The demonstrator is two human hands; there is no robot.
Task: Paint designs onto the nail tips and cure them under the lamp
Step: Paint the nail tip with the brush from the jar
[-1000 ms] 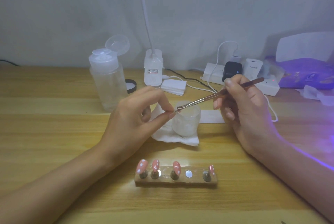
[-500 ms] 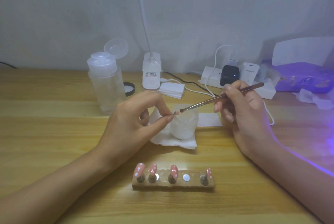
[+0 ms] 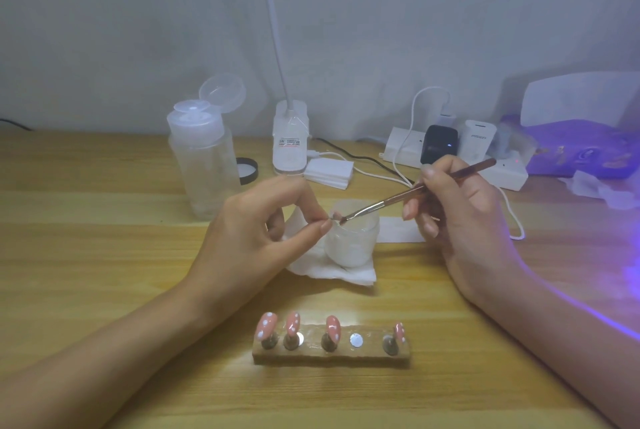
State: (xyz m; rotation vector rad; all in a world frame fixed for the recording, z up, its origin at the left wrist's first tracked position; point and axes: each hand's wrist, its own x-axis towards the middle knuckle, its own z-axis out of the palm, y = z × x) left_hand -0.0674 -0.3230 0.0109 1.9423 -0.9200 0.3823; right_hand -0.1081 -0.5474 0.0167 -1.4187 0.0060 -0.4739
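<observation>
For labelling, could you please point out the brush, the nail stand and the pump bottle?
brush (image 3: 384, 202): head view, shaft.
nail stand (image 3: 332, 357): head view, front face.
pump bottle (image 3: 204, 172): head view, clear body.

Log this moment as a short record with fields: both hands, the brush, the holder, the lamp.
left hand: pinches a small nail tip between thumb and forefinger, above the frosted jar
right hand: holds the brush in a pen grip
brush end: at the pinched nail tip; contact too fine to confirm
holder: four pink dotted tips upright; fourth spot from the left bare, showing a silver disc
lamp: far right, glowing purple
jar base: on a white tissue
</observation>
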